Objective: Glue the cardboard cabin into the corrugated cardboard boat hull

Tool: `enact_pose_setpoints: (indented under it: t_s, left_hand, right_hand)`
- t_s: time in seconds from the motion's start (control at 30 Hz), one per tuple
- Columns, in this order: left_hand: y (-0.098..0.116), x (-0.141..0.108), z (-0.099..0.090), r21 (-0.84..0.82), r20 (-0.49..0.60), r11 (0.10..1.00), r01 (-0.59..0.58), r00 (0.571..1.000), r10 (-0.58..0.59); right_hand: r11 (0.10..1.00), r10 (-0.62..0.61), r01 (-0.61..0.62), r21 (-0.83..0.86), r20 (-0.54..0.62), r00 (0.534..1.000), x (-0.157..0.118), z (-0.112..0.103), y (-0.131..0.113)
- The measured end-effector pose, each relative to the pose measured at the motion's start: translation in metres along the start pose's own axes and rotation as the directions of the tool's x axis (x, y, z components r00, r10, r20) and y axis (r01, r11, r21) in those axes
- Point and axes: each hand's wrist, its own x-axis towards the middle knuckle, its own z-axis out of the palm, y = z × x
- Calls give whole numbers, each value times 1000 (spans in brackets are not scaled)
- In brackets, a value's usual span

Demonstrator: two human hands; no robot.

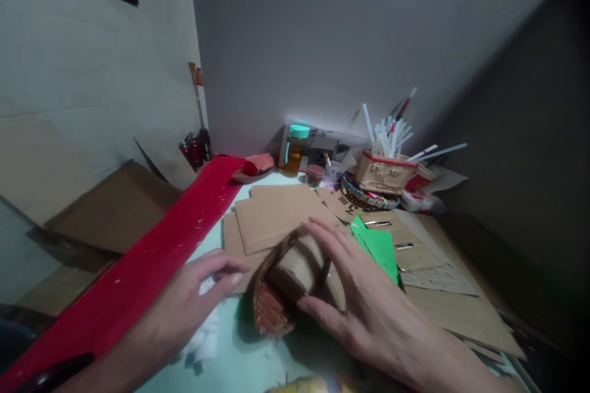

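My right hand [369, 295] grips a brown boat-shaped cardboard model [271, 307], thumb at its near side and fingers over the far rim. The model has a curved, pale-topped cover and a reddish-brown ridged end. It is tilted above the pale table. Just left of it hovers my left hand [203, 288], thumb and forefinger a little apart and nothing visible between them. A crumpled white tissue [205, 334] lies partly hidden under that hand. Flat cardboard sheets [276, 215] are spread behind the model.
A red strip [152, 264] runs along the left. A similar boat with a red cover [258, 164], a bottle with a turquoise lid [296, 150] and a small pot [315, 174] stand behind. At right are green paper [378, 245], cardboard pieces [461, 307] and a box of white sticks [387, 172].
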Motion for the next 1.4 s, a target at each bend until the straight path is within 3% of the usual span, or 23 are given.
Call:
enact_pose_setpoints:
  t_s: [0.27,0.63,0.77,0.83,0.9,1.0,1.13,1.2,1.27,1.4]
  left_hand:
    - [0,-4,3,0,30,1000,-4,1000,4]
    - [0,-3,1,-159,11,987,-3,1000,5]
    - [-3,-3,0,-305,1,948,96,995,-100]
    - [-2,-5,0,-439,49,884,161,987,-155]
    - [0,-9,0,-624,140,755,203,979,-147]
    - [5,-12,1,-835,270,484,262,961,-56]
    - [11,-13,2,-911,370,228,345,926,79]
    - [13,-15,1,-906,407,191,377,900,155]
    - [15,-18,0,-900,422,209,382,885,197]
    - [16,-21,-2,-898,415,249,363,886,205]
  right_hand:
    - [967,-251,249,48,29,968,-5,-7,16]
    - [942,-327,324,84,23,945,-4,-12,16]
    - [926,-366,368,89,-41,930,-6,-16,9]
    - [918,-376,383,100,-86,923,-7,-18,3]
    - [916,-373,385,114,-116,921,-7,-20,-4]
    - [909,-376,393,138,-136,917,-7,-21,-12]
    - [866,-442,469,173,-173,880,-6,-19,-14]
    - [849,-465,497,182,-190,865,-6,-16,-16]
    - [849,-456,492,189,-206,866,-6,-14,-20]
    - [860,-429,472,196,-224,875,-8,-13,-29]
